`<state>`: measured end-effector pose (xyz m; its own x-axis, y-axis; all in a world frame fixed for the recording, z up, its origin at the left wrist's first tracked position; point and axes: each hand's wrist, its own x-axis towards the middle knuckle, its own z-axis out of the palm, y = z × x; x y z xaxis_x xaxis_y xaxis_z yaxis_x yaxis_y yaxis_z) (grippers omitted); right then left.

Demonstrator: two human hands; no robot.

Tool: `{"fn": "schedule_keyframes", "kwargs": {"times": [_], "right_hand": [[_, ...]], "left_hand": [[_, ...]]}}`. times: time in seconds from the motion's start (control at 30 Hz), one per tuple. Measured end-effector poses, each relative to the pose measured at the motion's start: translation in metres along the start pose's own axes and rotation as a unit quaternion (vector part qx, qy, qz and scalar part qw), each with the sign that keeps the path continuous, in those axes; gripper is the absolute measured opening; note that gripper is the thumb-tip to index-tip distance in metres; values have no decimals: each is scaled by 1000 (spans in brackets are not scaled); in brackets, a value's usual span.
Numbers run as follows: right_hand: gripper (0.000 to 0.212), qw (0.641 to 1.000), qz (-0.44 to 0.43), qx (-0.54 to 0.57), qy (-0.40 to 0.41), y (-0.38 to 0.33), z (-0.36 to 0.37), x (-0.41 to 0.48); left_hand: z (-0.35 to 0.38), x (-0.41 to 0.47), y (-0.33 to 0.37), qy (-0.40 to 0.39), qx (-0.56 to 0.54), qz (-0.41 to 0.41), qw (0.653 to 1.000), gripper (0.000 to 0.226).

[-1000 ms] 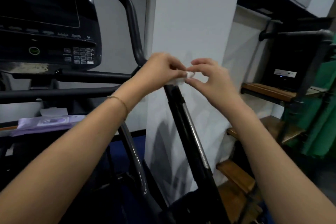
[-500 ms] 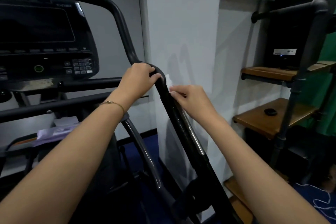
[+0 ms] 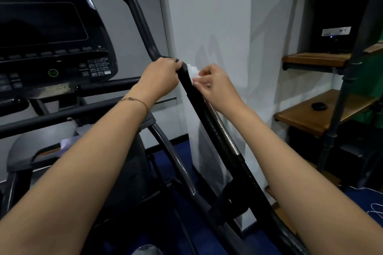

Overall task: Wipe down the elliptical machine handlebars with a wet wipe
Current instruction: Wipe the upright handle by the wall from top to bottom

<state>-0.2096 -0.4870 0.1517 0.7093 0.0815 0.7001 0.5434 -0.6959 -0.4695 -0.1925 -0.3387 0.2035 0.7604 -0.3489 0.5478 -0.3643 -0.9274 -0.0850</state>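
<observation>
Wipe [image 3: 191, 71]: white and crumpled, lying against the right side of the handlebar [image 3: 209, 122] at its bend, between the 2 hands.
Right hand [image 3: 215, 87]: thumb and forefinger pinch the wipe's lower edge. The other fingers are curled in loosely and hold nothing else.
Left hand [image 3: 160, 77]: closed over the top of the bend with its fingers wrapped round the handlebar, just left of the wipe. Whether the fingertips touch the wipe cannot be told.
Handlebar: black. Below the grip it slants down toward the camera, with a silver strip [image 3: 222, 128] along its right side under the right wrist. Above the grip it rises and curves left to a rounded end.
Bracelet [image 3: 134, 100]: thin gold chain on the left wrist, just behind the grip.
Console [image 3: 51, 33]: left of the grip, with a dark screen, a keypad [image 3: 97, 67] and 1 green ring button [image 3: 53, 72].
Pillar [image 3: 207, 16]: white, directly behind the grip.
Shelves [image 3: 300, 119]: well right of the grip, 2 wooden boards on a dark pipe frame. A small black object [image 3: 319, 106] lies on the lower board and a black box [image 3: 335, 27] with a white label stands on the upper.
</observation>
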Motion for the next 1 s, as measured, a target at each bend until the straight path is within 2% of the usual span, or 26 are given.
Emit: {"fn": "schedule_keyframes", "kwargs": {"times": [0.13, 0.2, 0.33, 0.4, 0.53, 0.6, 0.7, 0.8, 0.87, 1.0], "right_hand": [[18, 999, -34, -4, -8, 5, 1, -18], [17, 998, -56, -11, -7, 7, 0, -24], [20, 998, -40, -33, -23, -2, -3, -14], [23, 995, -68, -68, -34, -2, -5, -22], [34, 975, -126, -143, -113, 0, -14, -43], [32, 968, -122, -170, -139, 2, -13, -33], [31, 987, -59, -108, -105, 3, -12, -28], [21, 994, -64, -65, -66, 5, -14, -42], [17, 998, -29, -40, -38, 1, -15, -40], [14, 999, 30, -45, 0, -6, -8, -30]], "left_hand": [[-2, -1, 0, -2, 42, 16, 999, 43], [-3, 0, -1, -16, 41, 9, 999, 44], [-9, 3, 0, -39, 30, -3, 999, 51], [-7, 4, -3, -42, 23, -1, 999, 53], [-5, 8, -8, -47, 7, -4, 999, 54], [-8, 8, -5, -49, 4, -6, 999, 53], [-10, 9, -2, -47, 4, -12, 999, 54], [-7, 7, -3, -41, -2, -9, 999, 53], [-7, 5, -3, -39, -6, -10, 999, 51], [-4, 5, -1, -21, -15, -4, 1000, 37]]}}
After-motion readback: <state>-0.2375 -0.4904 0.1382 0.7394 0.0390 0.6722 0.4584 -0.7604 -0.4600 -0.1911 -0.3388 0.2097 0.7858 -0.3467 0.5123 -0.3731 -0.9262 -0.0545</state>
